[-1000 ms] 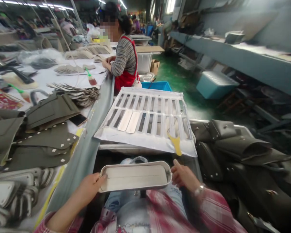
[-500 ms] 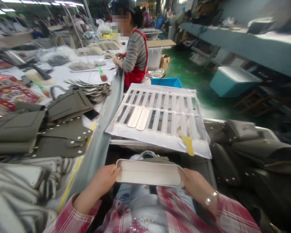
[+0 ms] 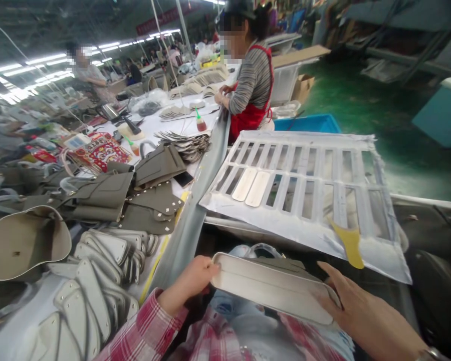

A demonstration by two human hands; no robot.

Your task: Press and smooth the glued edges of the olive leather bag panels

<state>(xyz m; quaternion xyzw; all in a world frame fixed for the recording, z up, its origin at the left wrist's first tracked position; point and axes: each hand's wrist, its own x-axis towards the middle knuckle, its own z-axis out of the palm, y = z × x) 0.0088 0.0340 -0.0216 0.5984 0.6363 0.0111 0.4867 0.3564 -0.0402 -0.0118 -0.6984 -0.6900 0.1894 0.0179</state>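
Note:
A long off-white bag panel with rounded ends (image 3: 270,288) lies across my lap, its edges turned up. My left hand (image 3: 190,283) grips its left end with curled fingers. My right hand (image 3: 361,313) holds its right end, fingers laid along the edge. Just beyond it lies a white slotted template board (image 3: 308,190) with two pale strips in its slots and a yellow scraper (image 3: 349,244) on its near edge.
Several off-white panels (image 3: 97,271) are stacked at my left, with olive bag pieces (image 3: 135,190) behind them on the table. A person in a red apron (image 3: 250,85) works farther along the table. A blue bin (image 3: 308,123) stands on the green floor.
The view has swung left and the panel has tilted, its right end lower. My right hand has slid further under that end. Both hands keep hold.

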